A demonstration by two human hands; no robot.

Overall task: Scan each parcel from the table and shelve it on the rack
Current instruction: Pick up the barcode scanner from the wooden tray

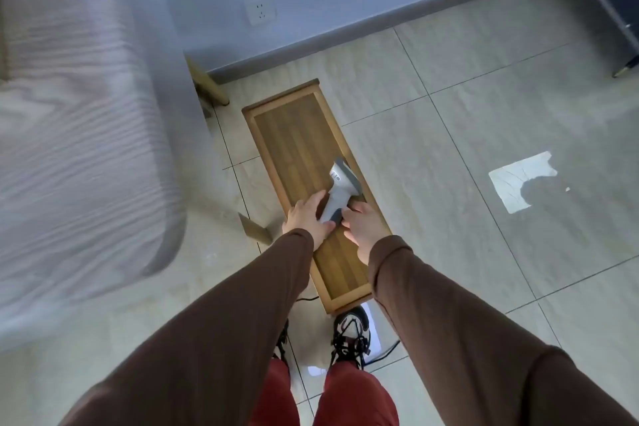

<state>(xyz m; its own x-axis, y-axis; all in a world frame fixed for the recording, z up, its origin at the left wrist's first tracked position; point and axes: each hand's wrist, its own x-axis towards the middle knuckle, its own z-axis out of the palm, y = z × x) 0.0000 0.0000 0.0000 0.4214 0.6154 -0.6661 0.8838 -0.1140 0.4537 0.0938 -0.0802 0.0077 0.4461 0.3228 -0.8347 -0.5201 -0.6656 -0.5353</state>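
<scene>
Over the low wooden bench (297, 135) by the wall, both hands were on the scanner (340, 188). Left hand (306, 220) had its fingers wrapped on the grip from the left side; right hand (366, 228) pinched the butt end of the handle from the right. Scanner head pointed away from the person, toward the far end of the bench, and whether it rested on the wood or was just above it couldn't be told.

Progress, as a judgement: early or between parcels. No parcel showed anywhere in view, no rack either (both out of frame, if present), so nothing could be counted as scanned or shelved. Getting a parcel in front of the scanner was still to do, then the shelving.

Around: big white blurred mass (79, 135) filling the left, possibly the covered desk, too smeared to say. Wall socket (261, 12) above the skirting. Pale patch (520, 180) on the floor tiles to the right. Dark furniture leg (619, 28) top right. Cable (383, 353) trailing by the person's shoes (351, 328), a likely trip or snag point when turning.
</scene>
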